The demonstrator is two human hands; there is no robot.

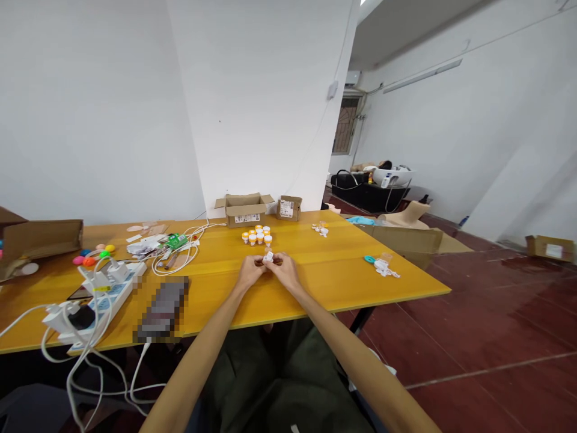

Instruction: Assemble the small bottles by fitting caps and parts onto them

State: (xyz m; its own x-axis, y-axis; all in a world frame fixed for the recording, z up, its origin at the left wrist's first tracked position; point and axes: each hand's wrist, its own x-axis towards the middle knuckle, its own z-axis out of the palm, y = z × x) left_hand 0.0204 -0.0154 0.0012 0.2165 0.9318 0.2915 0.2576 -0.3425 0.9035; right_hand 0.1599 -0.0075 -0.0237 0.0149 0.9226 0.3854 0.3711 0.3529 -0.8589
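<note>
My left hand [250, 271] and my right hand [284, 270] meet over the middle of the table, fingers closed on one small white piece [268, 257]. Its exact kind is too small to make out. Just beyond my fingers stands a group of several small jars [253, 239] with white lids and orange bands. A small clear, orange-tinted piece [268, 248] shows right behind the white one. To the right of my right hand lie white plastic pieces [385, 269] beside a teal ring [369, 259]. Farther back are more small white and orange pieces [323, 231].
Behind the jars stand an open cardboard box [246, 213] and a smaller box [289, 208]. On the left are a power strip [110, 307] with tangled white cables, a phone-like blurred device [163, 308], and coloured balls [89, 261]. The table's right corner [444, 290] overhangs a red floor.
</note>
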